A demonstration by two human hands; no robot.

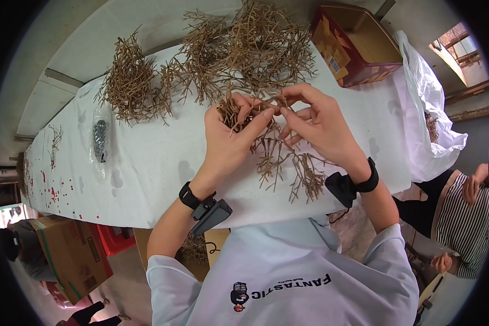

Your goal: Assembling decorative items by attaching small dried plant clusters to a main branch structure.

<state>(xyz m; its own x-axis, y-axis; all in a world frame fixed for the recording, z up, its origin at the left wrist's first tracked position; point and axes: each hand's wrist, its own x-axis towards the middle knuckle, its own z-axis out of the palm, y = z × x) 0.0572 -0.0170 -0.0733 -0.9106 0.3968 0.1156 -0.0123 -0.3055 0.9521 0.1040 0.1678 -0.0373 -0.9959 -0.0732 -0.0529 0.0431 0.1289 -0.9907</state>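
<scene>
Right at the near edge of the white-covered table (146, 163), both hands are up and busy. Left hand (228, 138) is curled around a small bundle of brown twig pieces (231, 114), fingers wrapped, the stubby ends poking up out of the fist. Right hand (320, 127) comes in from the other side, thumb and forefinger pinched narrow on a thin brown stem (269, 103) that bridges the gap between the two hands. That stem lies roughly crosswise, left to right, and its far end meets the bundle, so the left hand is the holder and the right hand is the one on the loose end.

Just below the hands, a branching brown twig spray (288, 163) lies flat on the cloth, its tips fanning toward the person.

Further out, two heaps of the same twigs: a smaller one (130, 81) off to the left, a big tangled one (250, 49) dead ahead. A clear bag of dark small parts (99, 141) sits left of the hands. Far right, an open cardboard box (358, 43) and a white plastic bag (429, 108) draped over the table's end.
</scene>
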